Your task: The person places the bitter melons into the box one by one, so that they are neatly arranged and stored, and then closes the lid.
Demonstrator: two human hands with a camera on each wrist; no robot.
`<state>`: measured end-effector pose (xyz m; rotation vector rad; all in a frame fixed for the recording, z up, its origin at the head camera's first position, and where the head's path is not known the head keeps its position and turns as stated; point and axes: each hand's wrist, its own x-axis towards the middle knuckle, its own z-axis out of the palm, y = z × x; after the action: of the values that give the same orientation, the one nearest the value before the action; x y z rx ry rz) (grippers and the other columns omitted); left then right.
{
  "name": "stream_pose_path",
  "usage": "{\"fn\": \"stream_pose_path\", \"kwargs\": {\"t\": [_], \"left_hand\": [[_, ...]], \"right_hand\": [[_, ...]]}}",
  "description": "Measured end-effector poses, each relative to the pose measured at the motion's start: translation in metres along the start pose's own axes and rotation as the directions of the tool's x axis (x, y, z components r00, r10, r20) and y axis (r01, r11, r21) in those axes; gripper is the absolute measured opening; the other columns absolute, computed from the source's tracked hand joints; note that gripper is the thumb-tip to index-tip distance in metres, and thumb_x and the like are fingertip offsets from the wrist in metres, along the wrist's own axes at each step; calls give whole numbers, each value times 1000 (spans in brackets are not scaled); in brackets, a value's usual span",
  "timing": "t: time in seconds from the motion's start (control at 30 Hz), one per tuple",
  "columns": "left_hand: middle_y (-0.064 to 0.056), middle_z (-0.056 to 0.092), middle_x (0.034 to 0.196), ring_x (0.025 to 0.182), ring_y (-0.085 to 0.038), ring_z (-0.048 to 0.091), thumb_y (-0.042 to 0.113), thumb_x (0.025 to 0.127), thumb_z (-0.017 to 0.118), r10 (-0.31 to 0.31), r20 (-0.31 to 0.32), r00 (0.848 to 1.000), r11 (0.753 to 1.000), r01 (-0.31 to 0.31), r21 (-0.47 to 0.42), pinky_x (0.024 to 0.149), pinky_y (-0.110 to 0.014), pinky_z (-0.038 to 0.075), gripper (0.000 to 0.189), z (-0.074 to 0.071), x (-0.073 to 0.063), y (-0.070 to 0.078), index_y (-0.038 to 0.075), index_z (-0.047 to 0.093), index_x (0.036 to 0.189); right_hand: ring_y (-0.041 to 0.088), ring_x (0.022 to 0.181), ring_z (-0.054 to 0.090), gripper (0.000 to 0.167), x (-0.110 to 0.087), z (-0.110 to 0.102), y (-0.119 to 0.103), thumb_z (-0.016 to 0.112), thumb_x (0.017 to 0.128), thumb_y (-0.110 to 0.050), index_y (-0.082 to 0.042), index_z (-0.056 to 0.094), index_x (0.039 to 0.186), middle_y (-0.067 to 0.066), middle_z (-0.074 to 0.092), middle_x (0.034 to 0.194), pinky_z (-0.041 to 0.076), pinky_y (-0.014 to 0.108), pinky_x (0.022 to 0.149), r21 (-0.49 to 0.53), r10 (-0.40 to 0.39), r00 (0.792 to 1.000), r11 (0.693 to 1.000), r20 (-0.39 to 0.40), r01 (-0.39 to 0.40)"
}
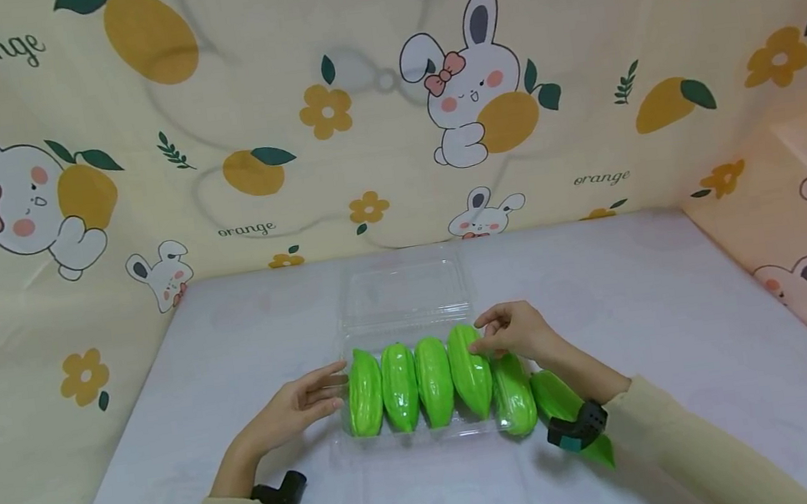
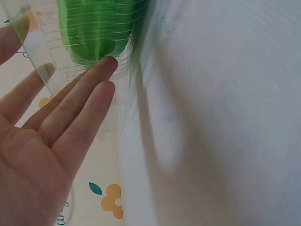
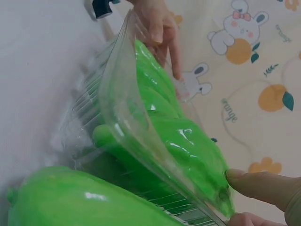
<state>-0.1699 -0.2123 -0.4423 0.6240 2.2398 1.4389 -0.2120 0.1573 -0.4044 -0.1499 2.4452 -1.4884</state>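
A clear plastic clamshell box (image 1: 426, 435) lies with its lid (image 1: 404, 292) folded back. Inside, several glossy green, ridged, elongated artificial vegetables stand side by side, the leftmost (image 1: 366, 395) near my left hand (image 1: 309, 402). That hand's fingers are extended and touch the box's left wall, as the left wrist view shows. My right hand (image 1: 519, 330) pinches the upper end of the rightmost vegetable in the box (image 1: 471, 374), its thumb (image 3: 254, 183) on the tip. This vegetable sits a little higher than its neighbours.
Right of the box lie two more green vegetables, one (image 1: 515, 398) against its edge and another (image 1: 561, 396) partly hidden under my right wrist. Black wrist cameras (image 1: 282, 492) are strapped to both wrists. A printed cloth backdrop (image 1: 376, 154) rises behind the white table (image 1: 641, 281).
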Motion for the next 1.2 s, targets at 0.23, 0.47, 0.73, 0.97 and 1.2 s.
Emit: {"fn": "stream_pose_path", "kwargs": {"t": [0.23,0.47,0.73,0.97,1.2], "left_hand": [[-31,42,146,131,-47,48,24,98,56,9,1,1000,1000,-9,17,103,-38,52,63,1,1,0,-1,28,150],[-33,42,145,130,-48,48,23,98,56,15,-1,1000,1000,-15,20,103,-37,52,63,1,-1,3,-3,28,149],[-34,42,145,130,-49,48,22,98,56,28,7,1000,1000,-28,15,101,-37,53,63,0,-2,3,-5,28,148],[-32,41,146,132,-49,46,24,97,58,10,-3,1000,1000,-10,-3,103,-35,52,65,1,0,2,-3,29,148],[-34,42,144,131,-49,46,24,96,59,19,-1,1000,1000,-19,-20,101,-29,53,64,1,0,1,-5,31,146]], "right_hand": [[8,63,59,39,-5,0,4,72,84,-12,9,60,114,-4,63,73,55,21,63,52,32,999,998,-17,-31],[8,65,59,38,-12,-7,6,68,89,-18,8,59,115,-4,63,78,56,22,66,57,34,999,998,-3,-33],[8,70,59,34,-21,-17,7,67,90,-19,7,62,112,0,68,82,57,23,68,64,47,999,997,-27,-45],[9,73,61,35,-26,-25,9,65,91,-22,6,62,111,1,69,84,57,24,67,51,36,999,998,-16,-35],[10,73,62,35,-29,-31,13,64,92,-23,6,62,111,0,68,83,57,26,66,44,36,999,998,-2,-36]]}}
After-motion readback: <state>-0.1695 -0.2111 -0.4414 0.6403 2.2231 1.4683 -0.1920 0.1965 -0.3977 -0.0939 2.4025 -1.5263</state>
